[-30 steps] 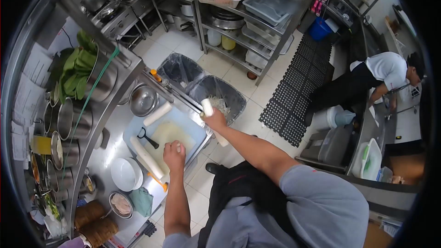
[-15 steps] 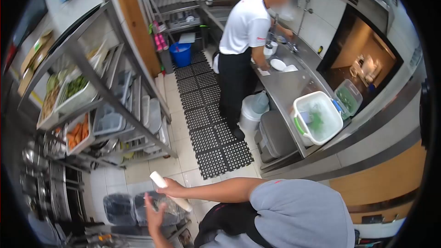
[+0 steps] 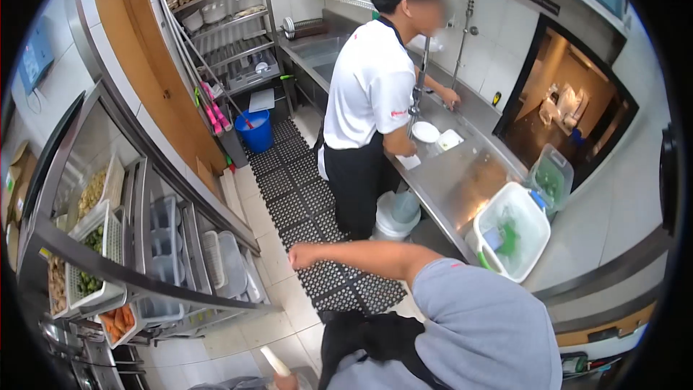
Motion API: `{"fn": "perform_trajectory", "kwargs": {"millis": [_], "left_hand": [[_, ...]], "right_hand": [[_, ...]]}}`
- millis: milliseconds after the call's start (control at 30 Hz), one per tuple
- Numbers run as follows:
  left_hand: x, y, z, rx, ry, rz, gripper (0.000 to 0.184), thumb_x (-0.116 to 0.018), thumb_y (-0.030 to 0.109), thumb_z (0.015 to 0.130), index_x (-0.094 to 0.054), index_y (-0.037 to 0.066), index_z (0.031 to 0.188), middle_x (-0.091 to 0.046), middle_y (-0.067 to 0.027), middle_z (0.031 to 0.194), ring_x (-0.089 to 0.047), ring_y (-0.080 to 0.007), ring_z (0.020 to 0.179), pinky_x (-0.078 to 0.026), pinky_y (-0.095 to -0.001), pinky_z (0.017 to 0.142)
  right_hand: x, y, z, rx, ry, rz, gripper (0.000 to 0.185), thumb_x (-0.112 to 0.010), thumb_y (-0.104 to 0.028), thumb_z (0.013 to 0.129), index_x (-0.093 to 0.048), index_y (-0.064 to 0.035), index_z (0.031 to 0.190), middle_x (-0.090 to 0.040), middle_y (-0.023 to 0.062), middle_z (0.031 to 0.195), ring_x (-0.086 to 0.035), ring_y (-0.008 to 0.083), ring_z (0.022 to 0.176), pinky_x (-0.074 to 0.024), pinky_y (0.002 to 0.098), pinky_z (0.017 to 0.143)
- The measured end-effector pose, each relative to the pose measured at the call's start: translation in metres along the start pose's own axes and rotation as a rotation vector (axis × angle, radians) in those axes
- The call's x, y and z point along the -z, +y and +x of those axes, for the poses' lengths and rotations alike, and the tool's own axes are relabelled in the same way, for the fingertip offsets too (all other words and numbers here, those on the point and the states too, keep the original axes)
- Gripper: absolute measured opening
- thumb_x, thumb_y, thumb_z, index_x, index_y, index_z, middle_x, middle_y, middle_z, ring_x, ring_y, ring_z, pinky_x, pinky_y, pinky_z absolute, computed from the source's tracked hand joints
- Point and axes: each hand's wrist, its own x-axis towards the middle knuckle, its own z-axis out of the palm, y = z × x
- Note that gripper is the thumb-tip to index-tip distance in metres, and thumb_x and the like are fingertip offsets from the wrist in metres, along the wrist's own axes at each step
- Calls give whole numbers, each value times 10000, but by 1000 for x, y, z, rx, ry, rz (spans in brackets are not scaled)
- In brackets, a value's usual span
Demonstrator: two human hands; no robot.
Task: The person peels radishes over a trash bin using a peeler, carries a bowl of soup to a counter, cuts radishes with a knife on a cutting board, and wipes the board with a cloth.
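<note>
My right hand (image 3: pixel 303 255) is raised in front of me above the dark floor mat, its arm bent across the view. Its fingers are curled closed, and whatever they hold, if anything, does not show. At the bottom edge my left hand (image 3: pixel 286 381) is closed around a pale, cylindrical stick (image 3: pixel 273 361). One end of the stick points up and left; the rest is hidden by the hand and the frame edge. Beside it, a greyish, plastic-like surface (image 3: pixel 231 384) shows only in part.
A co-worker (image 3: pixel 361 94) stands at the steel sink counter (image 3: pixel 473 180). A white tub (image 3: pixel 532 235) holds something green. To the left, a metal rack (image 3: pixel 144 282) carries vegetable crates and carrots (image 3: pixel 118 321). A blue bucket (image 3: pixel 256 137) stands beyond the perforated mat (image 3: pixel 278 188).
The pale stick has passed from my right hand to my left and is lower. My right hand has moved up and away, now closed. The view has shifted, leaving the dark tubs mostly out of frame.
</note>
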Motion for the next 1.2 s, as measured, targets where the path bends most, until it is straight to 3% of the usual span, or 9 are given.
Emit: {"fn": "perform_trajectory", "kwargs": {"millis": [67, 233, 533, 600, 733, 900, 967, 1133, 1200], "left_hand": [[4, 38, 14, 29, -75, 112, 423, -706, 328, 915, -686, -56, 1092, -715, -228, 1037, -689, -365, 918, -535, -471, 851], [41, 157, 88, -2, -68, -194, 426, -711, 331, 909, -685, -52, 1093, -716, -224, 1029, -689, -360, 909, -537, -469, 843], [94, 310, 177, 11, -22, -531, 432, -720, 337, 898, -683, -45, 1095, -717, -217, 1014, -690, -351, 893, -539, -464, 829], [97, 320, 178, 87, -21, -547, 433, -722, 338, 896, -683, -44, 1096, -717, -215, 1011, -690, -349, 889, -539, -463, 826], [98, 332, 171, 229, -43, -564, 436, -726, 340, 891, -682, -41, 1097, -718, -212, 1004, -690, -345, 882, -540, -461, 820], [91, 335, 149, 355, -66, -589, 439, -731, 343, 885, -681, -37, 1098, -718, -208, 996, -691, -341, 873, -542, -459, 812], [89, 332, 135, 393, -68, -607, 440, -733, 344, 883, -680, -36, 1098, -718, -207, 993, -691, -339, 870, -542, -458, 809], [78, 319, 101, 487, -67, -683, 444, -738, 347, 877, -679, -32, 1100, -719, -203, 985, -691, -334, 860, -543, -455, 801], [70, 313, 84, 533, -70, -715, 446, -740, 349, 874, -679, -31, 1100, -719, -201, 981, -692, -332, 857, -544, -455, 798]], "right_hand": [[62, 56, 6, -123, -39, 72, 189, -656, -192, 807, -671, -30, 712, -670, 74, 664, -623, 170, 543, -512, 347, 534], [191, 71, -10, -453, -172, 431, 214, -682, -250, 898, -644, -76, 779, -544, -4, 652, -523, 100, 548, -453, 277, 523], [240, 168, 44, -608, -504, 530, 312, -677, -387, 932, -608, -113, 796, -443, -51, 602, -416, 86, 484, -377, 275, 459], [219, 197, 59, -589, -501, 323, 306, -691, -397, 899, -611, -122, 792, -425, -58, 591, -380, 77, 471, -358, 273, 450], [143, 202, 87, -550, -627, 550, 244, -691, -368, 853, -650, -129, 827, -437, -56, 595, -397, 80, 490, -349, 302, 428], [46, 178, 119, -400, -684, 137, 222, -655, -305, 832, -664, -85, 859, -539, 14, 619, -487, 145, 486, -406, 354, 429], [-14, 200, 144, -317, -802, 29, 227, -613, -258, 864, -682, -49, 810, -634, 107, 675, -537, 216, 461, -468, 391, 437], [-39, 156, 168, -136, -903, -348, 295, -564, -245, 880, -720, 5, 901, -708, 187, 791, -686, 298, 605, -552, 461, 500], [-47, 147, 165, -172, -785, -229, 301, -601, -250, 809, -713, 14, 721, -676, 171, 629, -684, 278, 570, -564, 413, 526]]}}
